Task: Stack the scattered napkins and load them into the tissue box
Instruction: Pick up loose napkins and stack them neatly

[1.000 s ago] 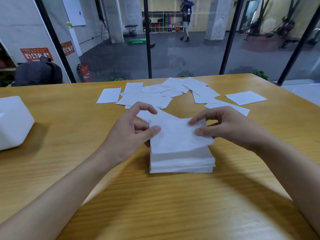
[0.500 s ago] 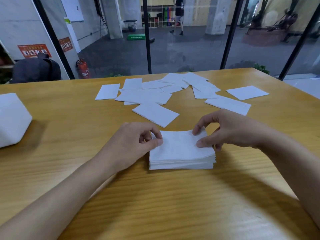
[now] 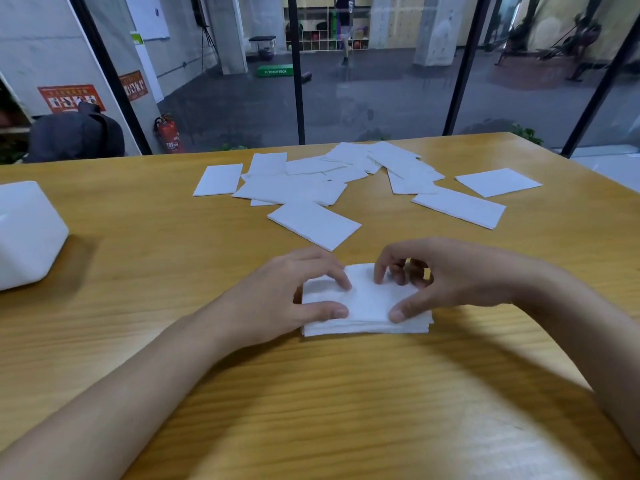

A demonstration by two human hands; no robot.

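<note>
A squared stack of white napkins (image 3: 367, 306) lies on the wooden table (image 3: 138, 258) in front of me. My left hand (image 3: 277, 299) presses on the stack's left side, thumb at the near edge and fingers on top. From the right, my right hand (image 3: 450, 278) grips it, thumb on the near corner and fingertips on the far part of the top sheet. Farther back, several loose napkins (image 3: 311, 188) lie scattered; a single one (image 3: 313, 225) is nearest the stack. The white tissue box (image 3: 27, 233) stands at the left edge.
A glass wall with black frames (image 3: 298, 98) runs behind the table's far edge. A dark bag (image 3: 76, 133) sits beyond the far left corner. Bare wood lies between the box and the stack and along the near edge.
A napkin held raised over the stack a second ago now lies flat on it. Both hands have come down and closed in on the stack's sides.
</note>
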